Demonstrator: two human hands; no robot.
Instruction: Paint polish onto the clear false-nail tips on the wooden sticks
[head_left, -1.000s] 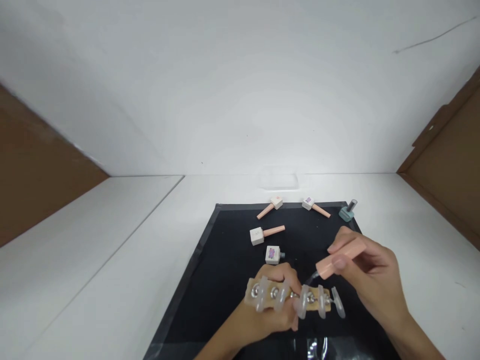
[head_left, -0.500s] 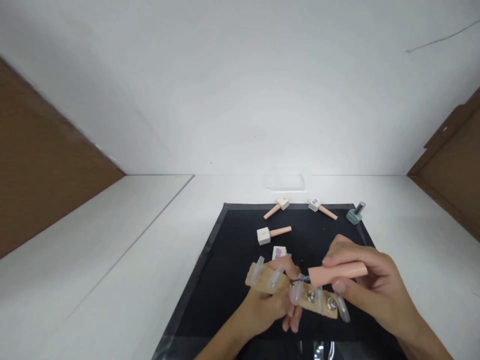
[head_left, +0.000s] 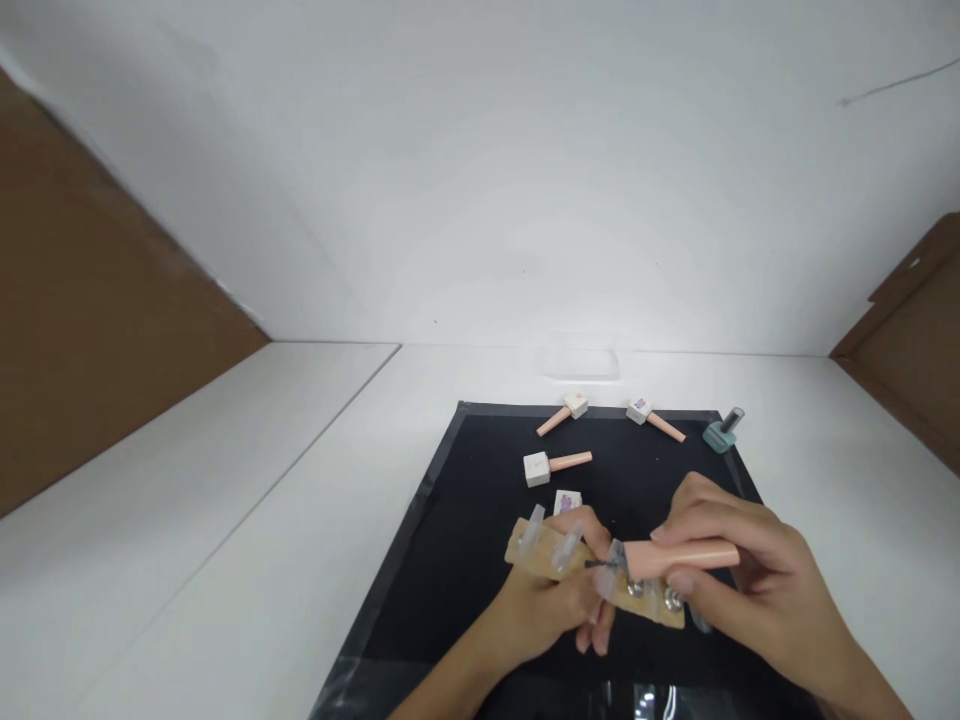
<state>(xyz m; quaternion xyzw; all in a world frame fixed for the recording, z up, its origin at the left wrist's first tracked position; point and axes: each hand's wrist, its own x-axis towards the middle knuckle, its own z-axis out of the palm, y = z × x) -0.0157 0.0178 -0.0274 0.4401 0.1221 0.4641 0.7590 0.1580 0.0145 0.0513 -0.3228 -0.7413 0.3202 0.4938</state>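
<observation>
My left hand [head_left: 551, 605] is closed around a light wooden nail-tip holder [head_left: 544, 545], which carries several clear false nails [head_left: 531, 530] and shows silver round bases. Between the thumb and fingers of my right hand [head_left: 742, 580] is a nail polish brush with a peach cap [head_left: 679, 558]. Its dark bristle end lies at the false nail [head_left: 611, 572] near the holder's middle; whether it touches is hard to tell. Just beyond my left fingers stands a white bottle with a purple mark [head_left: 568, 502], partly hidden by the hand.
On the black mat [head_left: 480, 480] lie white polish bottles with peach caps, one at centre [head_left: 537, 468], one at the back [head_left: 576, 404] and one back right [head_left: 640, 410]. A teal bottle [head_left: 720, 436] sits at the mat's right corner. A clear tray [head_left: 579, 364] is by the wall.
The brush has shifted left along the nail, its tip now farther over the holder's middle. The whole scene has moved slightly right in view. Both hands keep their hold.
</observation>
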